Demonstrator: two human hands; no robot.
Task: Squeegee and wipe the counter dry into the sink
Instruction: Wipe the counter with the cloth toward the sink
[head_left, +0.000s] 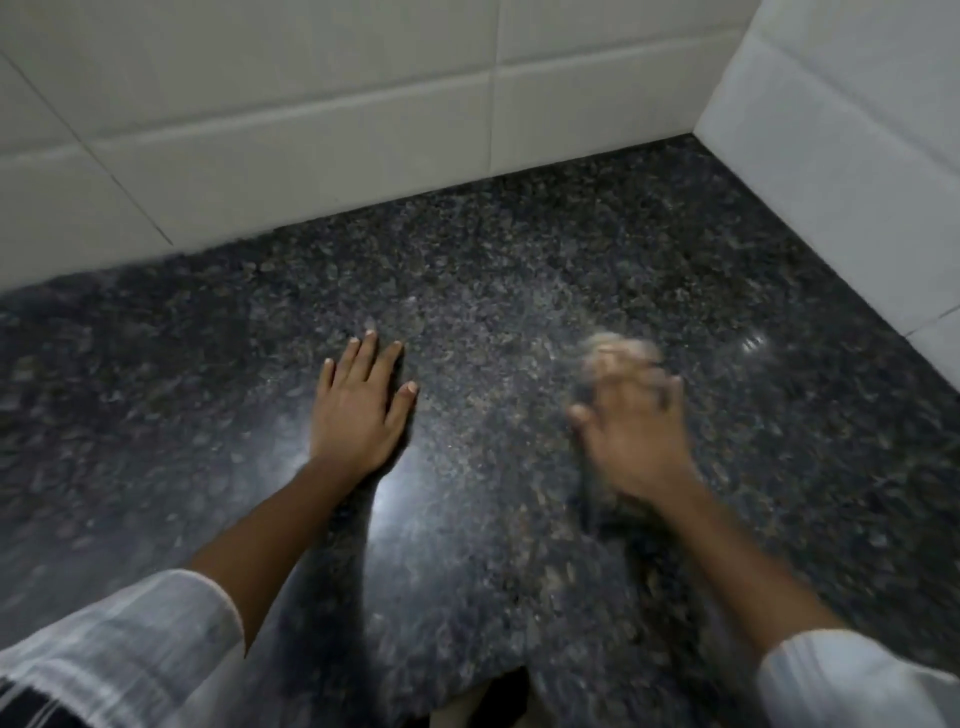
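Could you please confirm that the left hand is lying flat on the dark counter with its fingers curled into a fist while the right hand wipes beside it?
Not quite. In the head view the left hand lies flat on the dark counter with its fingers straight and spread, not curled into a fist. The rest holds: the blurred right hand wipes beside it.

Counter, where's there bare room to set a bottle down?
The counter is bare toward the corner where the back wall tiles meet the right wall tiles. Also bare left of the flat left hand. The blurred right hand crowds the right-centre.
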